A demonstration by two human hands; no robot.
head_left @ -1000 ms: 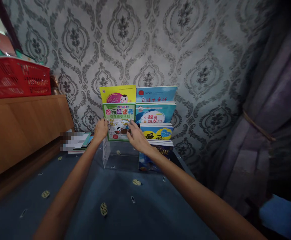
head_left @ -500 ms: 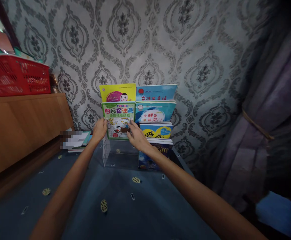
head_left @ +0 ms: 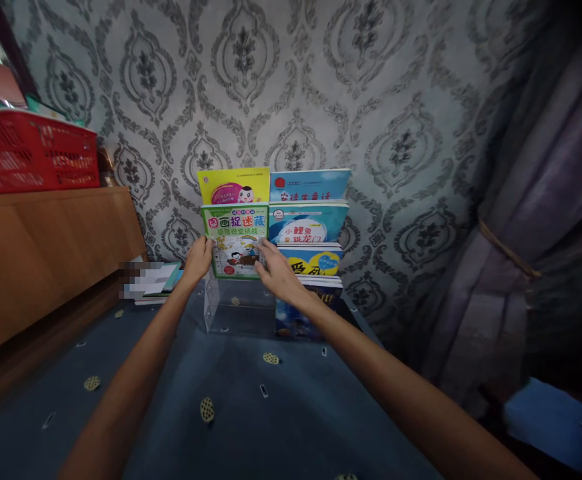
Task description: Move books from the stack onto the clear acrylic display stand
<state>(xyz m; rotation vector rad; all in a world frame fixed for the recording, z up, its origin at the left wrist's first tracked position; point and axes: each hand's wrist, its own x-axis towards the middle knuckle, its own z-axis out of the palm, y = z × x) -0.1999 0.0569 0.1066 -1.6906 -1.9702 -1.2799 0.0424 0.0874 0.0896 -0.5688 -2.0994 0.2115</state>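
- Picture book [head_left: 237, 250], green-bordered: one, upright at the left column of the clear rack [head_left: 209, 308], before the yellow book [head_left: 233, 179].
- Left hand [head_left: 199, 259]: grasps the picture book's left edge.
- Right hand [head_left: 275, 267]: grasps its right edge, thumb on the cover.
- Dark-blue book [head_left: 291, 321]: bottom of the right column.
- Red basket [head_left: 35, 153]: sits on the wooden cabinet [head_left: 55, 260], left.

Head-worn view — facing forward and down, blue cloth [head_left: 171, 413] below, green book [head_left: 235, 241] midway, patterned wall [head_left: 295, 80] beyond
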